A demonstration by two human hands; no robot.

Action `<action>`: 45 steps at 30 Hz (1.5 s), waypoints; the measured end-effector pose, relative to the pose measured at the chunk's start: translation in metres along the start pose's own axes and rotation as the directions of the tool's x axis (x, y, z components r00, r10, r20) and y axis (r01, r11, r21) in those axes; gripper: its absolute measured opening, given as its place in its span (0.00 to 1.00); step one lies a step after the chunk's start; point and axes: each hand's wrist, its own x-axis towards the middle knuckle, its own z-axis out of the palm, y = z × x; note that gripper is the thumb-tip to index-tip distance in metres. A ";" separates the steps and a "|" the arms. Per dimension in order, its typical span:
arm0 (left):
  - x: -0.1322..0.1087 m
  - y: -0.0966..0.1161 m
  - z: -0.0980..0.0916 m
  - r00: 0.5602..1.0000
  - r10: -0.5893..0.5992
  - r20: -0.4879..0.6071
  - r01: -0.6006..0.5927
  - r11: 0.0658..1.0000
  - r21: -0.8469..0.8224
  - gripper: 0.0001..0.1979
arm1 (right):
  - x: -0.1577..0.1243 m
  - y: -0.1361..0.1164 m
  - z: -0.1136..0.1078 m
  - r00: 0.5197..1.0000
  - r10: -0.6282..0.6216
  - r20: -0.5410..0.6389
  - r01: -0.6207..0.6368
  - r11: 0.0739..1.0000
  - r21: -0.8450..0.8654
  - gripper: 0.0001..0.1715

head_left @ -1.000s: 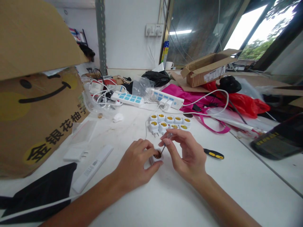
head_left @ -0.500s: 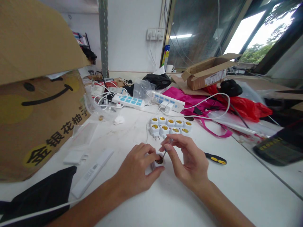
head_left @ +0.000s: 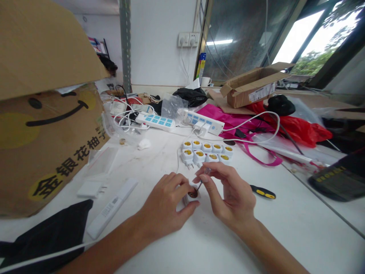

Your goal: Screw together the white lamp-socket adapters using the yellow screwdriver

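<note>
While my left hand (head_left: 168, 201) steadies the lamp socket (head_left: 193, 195), my right hand (head_left: 232, 190) pinches a screwdriver (head_left: 200, 185)

Slanting from one o'clock, the slim screwdriver enters the socket's dark mouth; whether its tip is seated, I cannot tell. My left fingers clasp the socket low at the white desk (head_left: 205, 251), my hands near each other but apart. I'd straighten the shaft, press lightly and keep my left fingertip clear. At twelve o'clock, nine plug-in lamp sockets (head_left: 207, 147) stand in two rows. A black-and-yellow tool handle (head_left: 264, 192) lies at three, a smiling cardboard box (head_left: 54, 148) at ten, a window (head_left: 310, 45) at one.
</note>
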 end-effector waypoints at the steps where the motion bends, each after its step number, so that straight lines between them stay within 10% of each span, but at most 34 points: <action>1: 0.000 0.000 0.000 1.000 0.002 -0.003 -0.002 1.000 0.001 0.09 | 0.000 0.000 0.000 1.000 0.003 0.001 -0.003 1.000 -0.004 0.27; 45: 0.000 -0.003 0.002 1.000 0.009 -0.005 -0.009 1.000 0.020 0.07 | 0.015 -0.001 -0.011 0.978 -0.208 0.023 0.209 0.972 -0.111 0.32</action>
